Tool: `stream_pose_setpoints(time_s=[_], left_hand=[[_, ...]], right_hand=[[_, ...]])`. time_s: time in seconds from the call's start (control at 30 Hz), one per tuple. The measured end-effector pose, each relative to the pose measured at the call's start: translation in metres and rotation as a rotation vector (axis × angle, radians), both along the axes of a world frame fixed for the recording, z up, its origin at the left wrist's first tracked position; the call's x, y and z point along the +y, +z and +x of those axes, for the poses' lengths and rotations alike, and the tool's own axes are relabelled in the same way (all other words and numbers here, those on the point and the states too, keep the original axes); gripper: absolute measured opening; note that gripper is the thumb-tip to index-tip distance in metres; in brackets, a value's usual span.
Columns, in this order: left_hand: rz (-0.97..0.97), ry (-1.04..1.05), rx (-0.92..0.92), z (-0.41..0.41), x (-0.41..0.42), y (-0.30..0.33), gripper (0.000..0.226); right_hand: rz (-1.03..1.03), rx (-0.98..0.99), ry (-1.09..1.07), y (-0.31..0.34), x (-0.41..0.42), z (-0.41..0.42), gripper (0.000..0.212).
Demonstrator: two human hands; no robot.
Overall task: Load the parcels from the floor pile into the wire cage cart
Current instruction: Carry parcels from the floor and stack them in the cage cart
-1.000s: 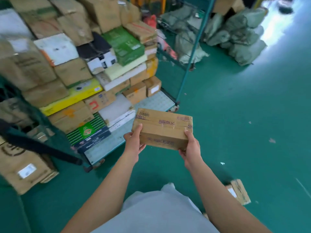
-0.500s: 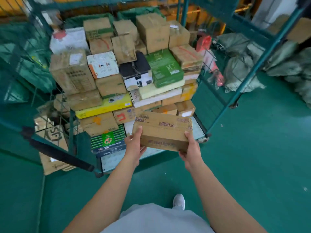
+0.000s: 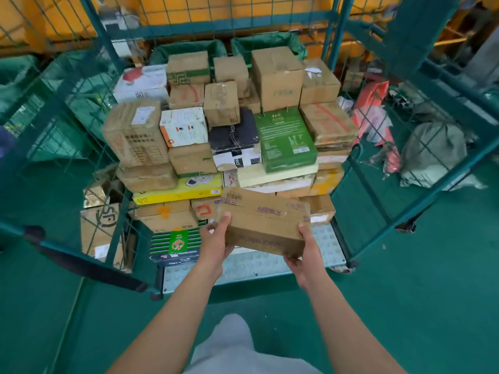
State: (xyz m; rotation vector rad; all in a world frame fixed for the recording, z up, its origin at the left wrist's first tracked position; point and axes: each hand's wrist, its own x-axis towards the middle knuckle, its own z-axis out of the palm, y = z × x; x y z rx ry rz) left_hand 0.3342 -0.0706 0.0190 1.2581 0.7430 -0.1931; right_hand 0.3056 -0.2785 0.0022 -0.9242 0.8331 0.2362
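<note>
A green warehouse floor point(image 3: 405, 306) is spreading out beneath us, with orange walls glowing behind the mesh. We are standing at the open front of a green wire cage cart point(image 3: 340, 31), its studded metal deck point(image 3: 251, 263) showing bare at the near edge. Inside, a stack of parcels point(image 3: 229, 136) is rising against the back mesh: brown cartons at the top, a green box point(image 3: 286, 140) lying on the right, a black-and-white box point(image 3: 234, 141) sitting just beside it, and a flat yellow box point(image 3: 179, 190) resting lower on the left. Grey sacks point(image 3: 432, 155) are lying on the floor outside the right-hand mesh. We are holding a brown taped parcel point(image 3: 263, 220), printed in purple, over the deck in front of the stack, tilted slightly down to the right. Our left hand point(image 3: 216, 241) is gripping its left end, thumb lying on top; our right hand point(image 3: 303, 252) is clasping its right end, fingers curling underneath.
</note>
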Motion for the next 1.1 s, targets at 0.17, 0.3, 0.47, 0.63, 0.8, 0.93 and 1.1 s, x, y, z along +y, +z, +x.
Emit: stream_pose_setpoints(time_s=[0.17,0.3,0.47,0.63,0.8,0.93,1.1], left_hand=[[-0.023,0.003,-0.023,0.071,0.001,-0.011,0.067],[-0.042,-0.059,-0.05,0.152,-0.004,-0.008,0.064],[-0.123,-0.076,-0.12,0.249,-0.015,0.003,0.059],[-0.174,-0.218,-0.154,0.309,-0.038,-0.007,0.075],[-0.149,-0.43,-0.129,0.324,-0.07,-0.016,0.075],[-0.075,-0.533,-0.103,0.342,-0.092,-0.02,0.066],[-0.017,-0.539,-0.036,0.382,-0.109,-0.01,0.062]], right_hand=[[-0.047,0.024,0.186,-0.014,-0.01,0.054,0.064],[-0.057,0.001,0.228,-0.007,-0.018,0.117,0.062],[-0.091,-0.013,0.135,0.018,-0.02,0.201,0.054],[-0.058,-0.074,0.014,0.015,-0.008,0.259,0.043],[-0.087,-0.042,0.037,-0.001,-0.002,0.295,0.06],[-0.121,-0.041,0.05,-0.018,-0.01,0.332,0.092],[-0.075,-0.049,0.021,-0.024,-0.02,0.393,0.102]])
